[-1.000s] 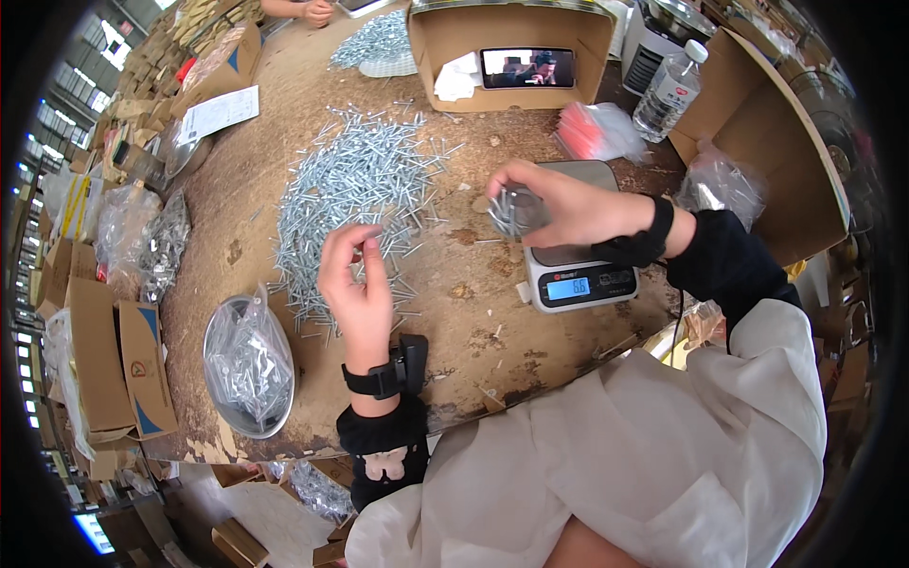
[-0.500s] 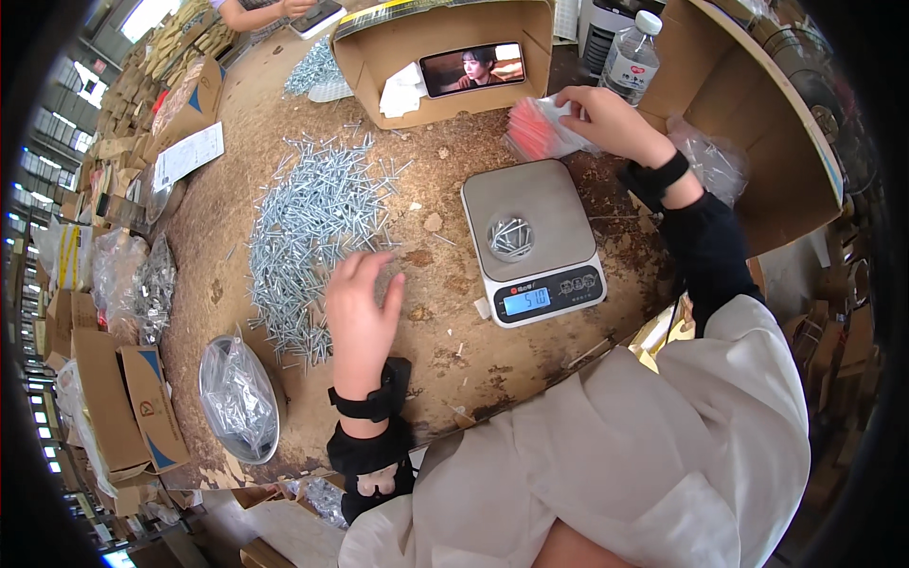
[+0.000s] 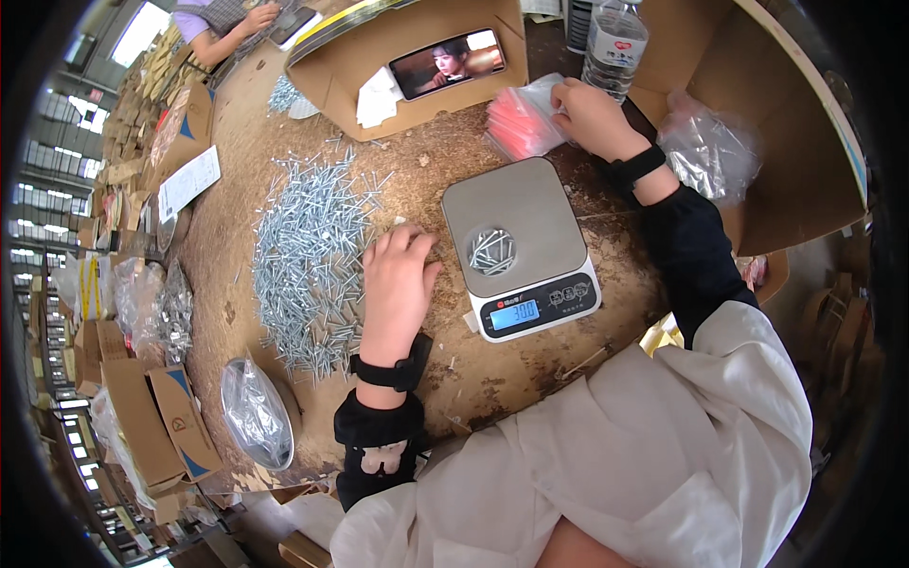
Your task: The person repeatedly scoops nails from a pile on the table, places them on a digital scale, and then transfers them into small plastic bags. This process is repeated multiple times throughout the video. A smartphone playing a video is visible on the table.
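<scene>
My left hand (image 3: 396,289) is palm down at the right edge of a big pile of silver screws (image 3: 308,256). Its fingers are slightly bent and apart, with nothing visible in them. My right hand (image 3: 595,118) reaches past the scale's far side, its fingertips closed on the edge of a stack of clear plastic bags (image 3: 521,123) with red parts. Between the hands stands a digital scale (image 3: 516,204) with a lit display. On its plate sits a small clear round cup (image 3: 492,252) holding several screws.
An open cardboard box (image 3: 431,109) at the back holds a phone (image 3: 448,64) playing a video. A water bottle (image 3: 615,47) and a larger carton (image 3: 795,123) stand right. Front left is a metal bowl (image 3: 256,414) with plastic wrap. Another person's hand (image 3: 259,17) is far left.
My left hand has moved right and away from me, closer to the scale. The scale's display reading has changed. My right hand stays at the bags; the whole view has shifted slightly.
</scene>
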